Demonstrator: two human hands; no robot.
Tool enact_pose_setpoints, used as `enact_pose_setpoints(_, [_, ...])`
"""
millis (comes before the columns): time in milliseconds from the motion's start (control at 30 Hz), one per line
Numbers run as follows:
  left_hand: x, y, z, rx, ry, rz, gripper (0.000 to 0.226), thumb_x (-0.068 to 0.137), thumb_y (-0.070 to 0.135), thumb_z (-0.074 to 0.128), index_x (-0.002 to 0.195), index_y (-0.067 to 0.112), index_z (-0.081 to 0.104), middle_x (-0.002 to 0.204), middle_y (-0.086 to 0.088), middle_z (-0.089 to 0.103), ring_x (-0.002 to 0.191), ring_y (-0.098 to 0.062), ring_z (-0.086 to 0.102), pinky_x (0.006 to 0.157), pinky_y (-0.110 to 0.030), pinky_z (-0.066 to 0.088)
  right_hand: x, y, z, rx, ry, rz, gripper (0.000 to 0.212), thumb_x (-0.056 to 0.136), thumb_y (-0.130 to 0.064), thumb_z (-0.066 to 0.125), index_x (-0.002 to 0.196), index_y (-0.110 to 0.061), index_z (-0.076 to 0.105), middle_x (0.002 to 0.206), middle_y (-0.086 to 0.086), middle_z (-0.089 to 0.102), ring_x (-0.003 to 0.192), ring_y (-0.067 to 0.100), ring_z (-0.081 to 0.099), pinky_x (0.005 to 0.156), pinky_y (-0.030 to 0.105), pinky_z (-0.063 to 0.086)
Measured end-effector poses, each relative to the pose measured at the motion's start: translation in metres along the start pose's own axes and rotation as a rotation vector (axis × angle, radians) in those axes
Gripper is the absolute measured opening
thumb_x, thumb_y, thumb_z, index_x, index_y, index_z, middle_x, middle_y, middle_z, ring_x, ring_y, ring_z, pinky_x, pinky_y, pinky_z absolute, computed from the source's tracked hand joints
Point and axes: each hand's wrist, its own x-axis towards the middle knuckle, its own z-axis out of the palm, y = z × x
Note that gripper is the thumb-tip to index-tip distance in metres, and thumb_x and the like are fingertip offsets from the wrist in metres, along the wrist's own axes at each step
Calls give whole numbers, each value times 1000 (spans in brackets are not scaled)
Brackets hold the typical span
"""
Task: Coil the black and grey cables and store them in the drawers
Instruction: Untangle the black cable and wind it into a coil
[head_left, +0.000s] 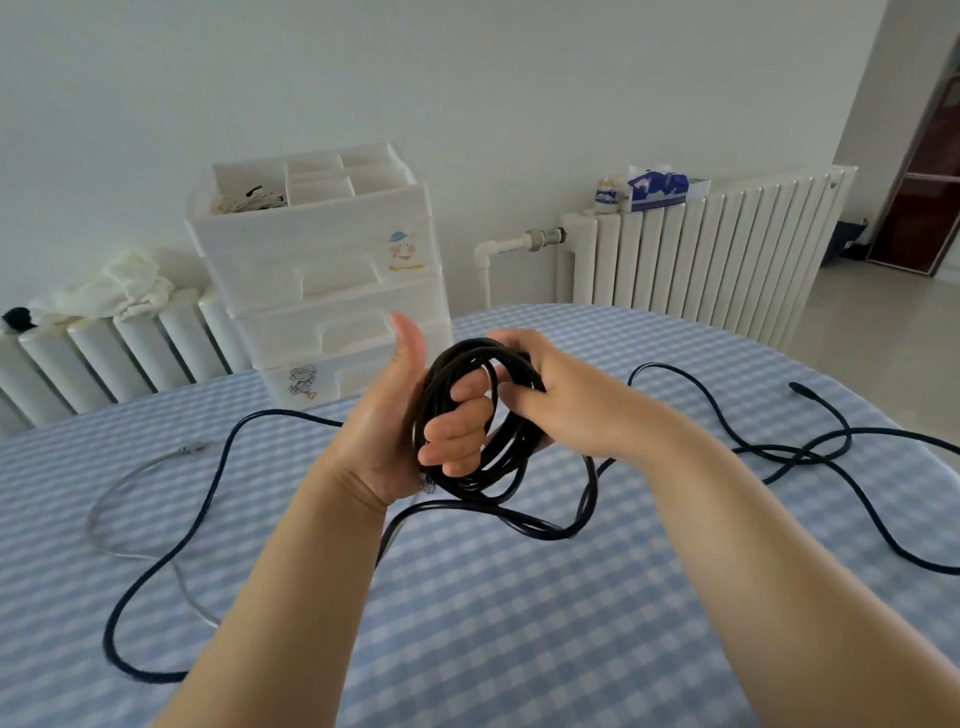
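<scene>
Two cables are out: a long black rubber cable (470, 415), partly wound, and a thin pale grey cable (111, 499) lying looped on the blue-checked desk (467, 623). The white plastic three-drawer unit (332, 291) stands at the desk's far edge, drawers closed; its top tray holds what may be small cords. The left hand (410, 415) curls its fingers through the upright black coil, and the right hand (545, 395) grips the coil's far side. Loose black cable trails left and right.
</scene>
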Motion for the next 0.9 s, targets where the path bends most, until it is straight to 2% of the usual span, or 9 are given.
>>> enact_pose_setpoints(67, [0, -1, -1, 24, -42, 16, 61, 74, 76, 46, 70, 15, 47, 45, 8, 42, 32, -3, 38, 37, -19, 32, -1, 1, -3, 170, -40, 38, 31, 102, -16, 42, 128, -32, 42, 106, -8, 62, 90, 19, 70, 78, 41, 60])
enact_pose_setpoints(167, [-1, -2, -3, 68, -85, 32, 45, 80, 52, 68, 76, 14, 45, 50, 8, 43, 36, -2, 41, 40, -19, 34, -1, 0, 1, 260, -18, 69, 23, 103, -19, 39, 124, -24, 47, 110, 4, 64, 85, 26, 73, 72, 46, 61])
enact_pose_setpoints(300, [-2, 0, 0, 179, -35, 41, 28, 83, 32, 71, 70, 16, 53, 48, 8, 40, 34, -2, 37, 39, -18, 32, 2, 1, 5, 303, -2, 108, 22, 104, -27, 37, 113, -15, 54, 95, 4, 67, 79, 26, 73, 68, 42, 61])
enact_pose_setpoints(433, [-3, 2, 5, 62, 113, 6, 27, 88, 34, 59, 71, 15, 51, 41, 8, 36, 30, -4, 35, 36, -19, 35, 3, 3, 5, 182, 39, 60, 26, 102, -35, 39, 98, -18, 58, 89, 14, 69, 70, 23, 73, 64, 37, 61])
enact_pose_setpoints(533, [-1, 1, 7, 48, 204, 5, 33, 87, 40, 53, 65, 17, 45, 37, 9, 32, 26, -3, 29, 33, -19, 31, 3, 6, 6, 32, 103, 8, 25, 98, -43, 44, 106, -21, 56, 83, 14, 69, 56, 21, 69, 54, 35, 59])
enact_pose_setpoints(600, [-1, 1, 7, 75, 240, -1, 39, 87, 46, 53, 63, 18, 40, 36, 9, 29, 25, -3, 26, 32, -17, 25, 2, 8, 6, -87, 171, -52, 25, 94, -49, 48, 115, -37, 52, 80, 5, 71, 49, 14, 64, 51, 30, 55])
enact_pose_setpoints(733, [-2, 2, 7, 97, 272, -35, 46, 86, 56, 49, 62, 18, 36, 36, 10, 26, 26, -3, 23, 32, -17, 21, 3, 12, 4, -244, 295, -145, 34, 92, -55, 45, 117, -39, 61, 75, -2, 67, 64, 10, 59, 59, 30, 46])
enact_pose_setpoints(833, [-3, 0, 7, 165, 220, -92, 44, 87, 49, 55, 63, 18, 34, 38, 8, 28, 27, -3, 26, 33, -18, 25, 3, 10, 0, -336, 261, -83, 54, 86, -67, 31, 90, -26, 65, 61, -4, 54, 55, 10, 49, 53, 29, 36])
enact_pose_setpoints(900, [-2, -1, 8, 271, 172, -133, 35, 88, 30, 55, 63, 17, 35, 39, 6, 30, 28, -5, 28, 34, -18, 26, 3, 11, -5, -322, 228, -56, 61, 75, -75, 27, 64, -20, 51, 52, -5, 42, 49, 11, 40, 53, 30, 31])
